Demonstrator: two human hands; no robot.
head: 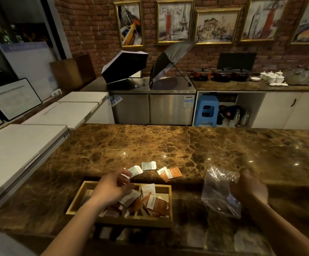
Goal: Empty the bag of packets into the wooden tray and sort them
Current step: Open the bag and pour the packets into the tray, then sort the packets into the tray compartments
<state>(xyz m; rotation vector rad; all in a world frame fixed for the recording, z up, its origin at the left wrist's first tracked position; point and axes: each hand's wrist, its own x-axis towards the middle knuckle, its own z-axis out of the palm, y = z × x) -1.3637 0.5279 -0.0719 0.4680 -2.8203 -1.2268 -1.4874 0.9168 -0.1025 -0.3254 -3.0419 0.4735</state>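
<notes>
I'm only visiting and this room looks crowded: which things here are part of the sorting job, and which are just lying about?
Part of the job:
- pale wooden divided tray
- clear crumpled plastic bag, in the right hand
- orange and white paper packets in the tray
- loose packets on the counter
- left hand

Just lying about:
- two open black umbrellas
- dark lidded pots
- white teacups
- blue plastic stool
</notes>
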